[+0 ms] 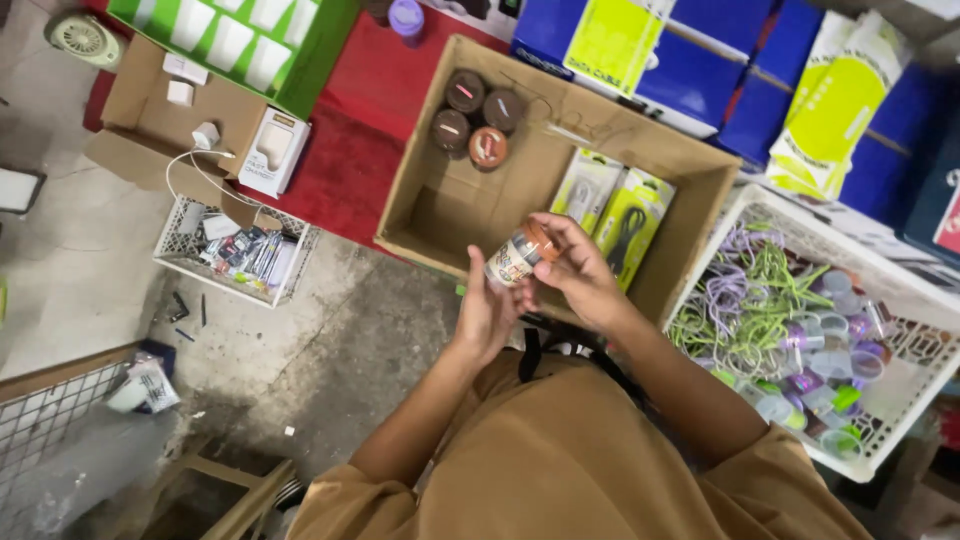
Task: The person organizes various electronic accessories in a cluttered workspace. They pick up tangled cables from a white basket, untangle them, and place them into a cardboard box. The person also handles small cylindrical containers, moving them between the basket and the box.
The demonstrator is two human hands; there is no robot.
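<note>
I grip a small jar (pixel 517 258) in both hands, left (pixel 487 312) and right (pixel 577 270), over the box's (pixel 440 215) near edge.

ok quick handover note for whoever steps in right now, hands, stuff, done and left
Left hand: holds the small jar from below.
Right hand: fingers on the jar's brown lid end.
The jar is held above the near wall of the cardboard box.
Done: four brown-lidded jars stand in the box's far corner, with two packaged cables beside them.
Left: the jar in hand is not yet in the box; the white crate on the right holds loose cables and small containers.
</note>
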